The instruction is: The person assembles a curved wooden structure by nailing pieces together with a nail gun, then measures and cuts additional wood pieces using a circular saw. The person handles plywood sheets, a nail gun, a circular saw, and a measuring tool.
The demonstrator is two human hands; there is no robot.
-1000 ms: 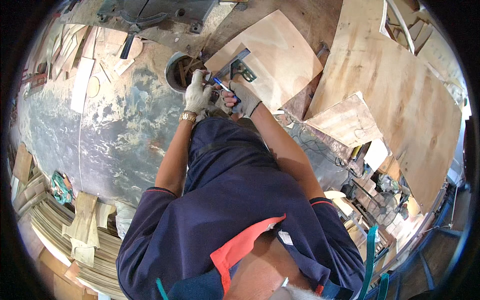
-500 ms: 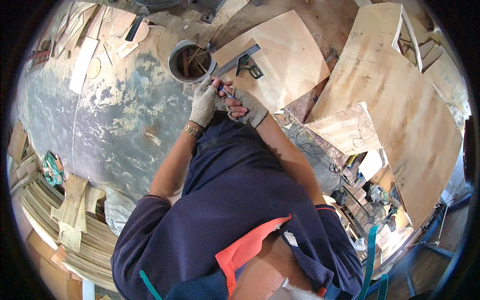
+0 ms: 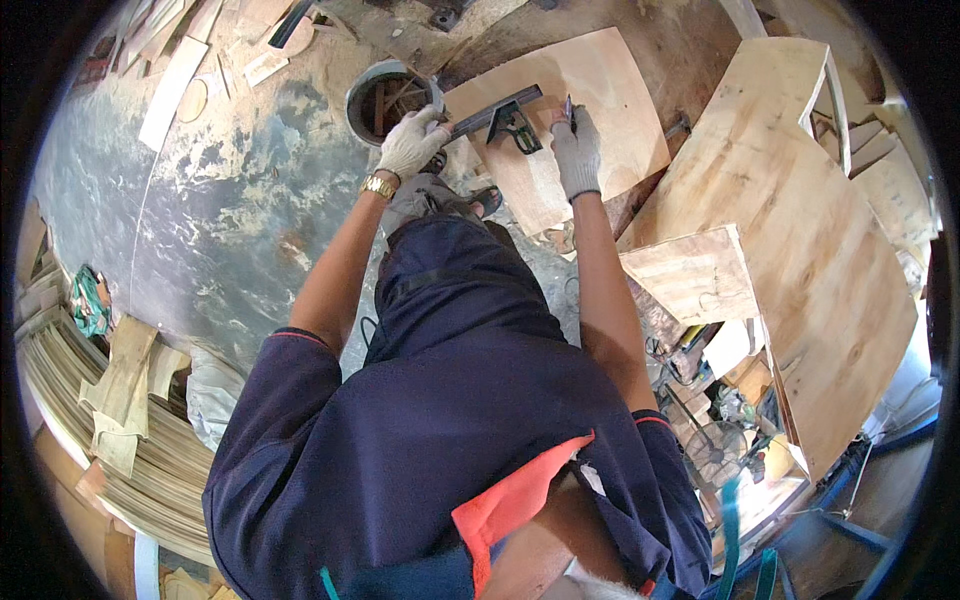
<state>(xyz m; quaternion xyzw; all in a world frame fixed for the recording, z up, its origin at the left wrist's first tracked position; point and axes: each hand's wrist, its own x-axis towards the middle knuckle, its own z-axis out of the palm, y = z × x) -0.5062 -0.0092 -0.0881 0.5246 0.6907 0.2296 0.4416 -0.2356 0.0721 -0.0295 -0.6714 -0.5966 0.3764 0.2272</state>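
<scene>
My left hand (image 3: 410, 146), in a light glove with bare fingertips, is closed at the near-left end of a combination square (image 3: 496, 112). The square has a long dark blade and a dark head, and lies across a pale plywood sheet (image 3: 610, 95). My right hand (image 3: 578, 155), gloved likewise, is over the same sheet, right of the square's head. It grips a slim pen (image 3: 569, 108) that points away from me. How firmly my left fingertips hold the blade is hard to see.
Beside my left hand stands a round bucket (image 3: 357, 104) with wood scraps inside. A large plywood panel (image 3: 790, 190) leans at the right, above cluttered tools and a fan (image 3: 715, 450). Stacked wooden strips (image 3: 180, 490) lie at the lower left. My feet are just below the plywood sheet.
My hands were together over the pen and have parted. The right has carried the pen rightward over the plywood; the left has reached the square's blade end. The view has shifted slightly.
</scene>
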